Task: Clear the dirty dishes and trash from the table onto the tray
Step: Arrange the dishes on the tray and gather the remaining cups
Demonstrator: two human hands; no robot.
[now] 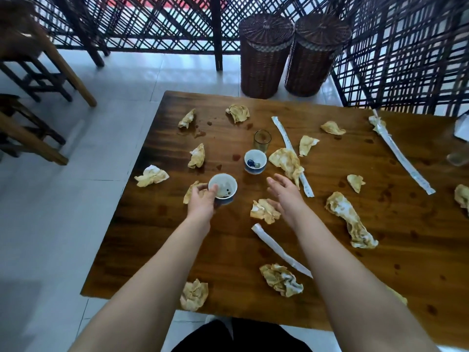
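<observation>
- Dish collection is judged in hand: the near cup (223, 189) is gripped by the left hand (201, 204).
- The right hand (284, 195) is spread and empty; the far cup (255, 162) is to be grasped next.

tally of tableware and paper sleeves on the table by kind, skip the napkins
Blue-and-white cups: 2
Glasses: 1; a blurred shape at the right edge may be another
Paper sleeves: 3
Total: 6 sure, 7 at most
</observation>
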